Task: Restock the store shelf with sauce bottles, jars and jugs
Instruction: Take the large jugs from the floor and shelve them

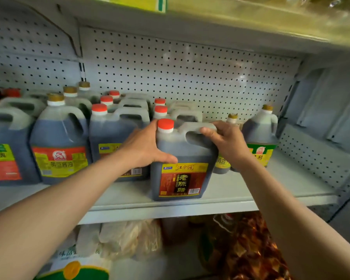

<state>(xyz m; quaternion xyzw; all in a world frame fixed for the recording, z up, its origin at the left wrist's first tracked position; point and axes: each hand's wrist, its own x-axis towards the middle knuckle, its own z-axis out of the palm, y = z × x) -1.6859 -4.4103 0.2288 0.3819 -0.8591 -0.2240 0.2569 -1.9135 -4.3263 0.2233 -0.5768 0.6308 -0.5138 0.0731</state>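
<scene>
A dark vinegar jug (182,154) with a red cap and a red-and-yellow label stands upright near the front edge of the grey shelf (251,190). My left hand (143,146) presses flat against the jug's left shoulder, thumb across its front. My right hand (224,140) is curled around the jug's moulded handle at the top right. Directly behind it stand two more red-capped jugs (160,111) in a row.
More jugs fill the shelf to the left: a red-capped row (113,134), gold-capped soy sauce jugs (59,138) and others (4,150) at the far left. A gold-capped jug (261,136) and a smaller bottle (222,162) stand right of my hand. Bagged goods (247,251) lie below.
</scene>
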